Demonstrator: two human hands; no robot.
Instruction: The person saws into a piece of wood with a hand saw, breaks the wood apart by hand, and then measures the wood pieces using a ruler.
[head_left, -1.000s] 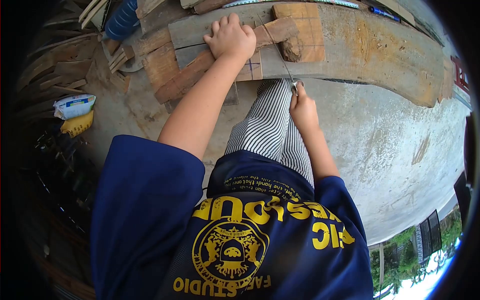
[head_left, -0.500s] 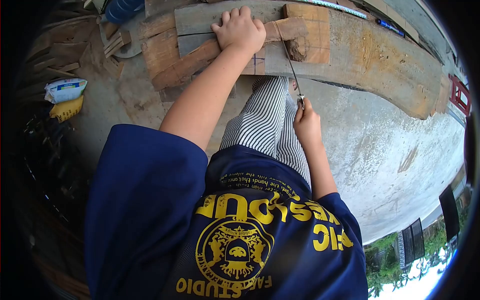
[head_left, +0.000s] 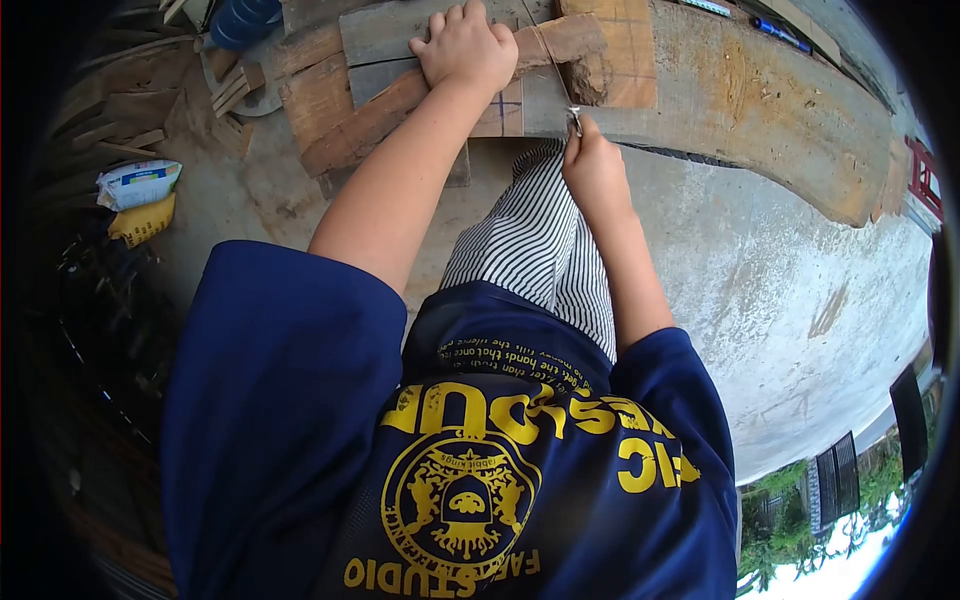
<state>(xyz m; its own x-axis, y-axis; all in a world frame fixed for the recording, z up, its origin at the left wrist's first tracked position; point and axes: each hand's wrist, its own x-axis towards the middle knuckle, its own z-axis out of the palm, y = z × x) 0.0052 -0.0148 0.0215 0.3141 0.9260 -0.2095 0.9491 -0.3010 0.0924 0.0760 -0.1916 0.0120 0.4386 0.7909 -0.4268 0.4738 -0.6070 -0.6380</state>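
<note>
My left hand (head_left: 465, 48) presses palm-down on a curved brown piece of wood (head_left: 360, 135), fingers spread toward the far side. My right hand (head_left: 597, 170) is closed around the handle of a saw (head_left: 547, 50), whose thin blade looks nearly edge-on. The blade crosses the curved piece just right of my left hand and runs out past the top of the view. How deep it sits in the wood I cannot tell. Under the curved piece lie a grey board (head_left: 375, 38) and a squarish brown block (head_left: 632, 60), both on a long thick plank (head_left: 740, 95).
A blue marker (head_left: 782, 35) and a measuring strip (head_left: 708, 6) lie along the plank's far edge. Wood scraps (head_left: 238, 88), a blue container (head_left: 243, 22) and stacked bags (head_left: 140, 205) are on the left. A red stool-like object (head_left: 925, 180) stands at the far right.
My right hand has pushed the saw forward and slightly left, so its handle is now close to the plank's near edge. My left hand stays on the curved wood; the view has shifted slightly.
</note>
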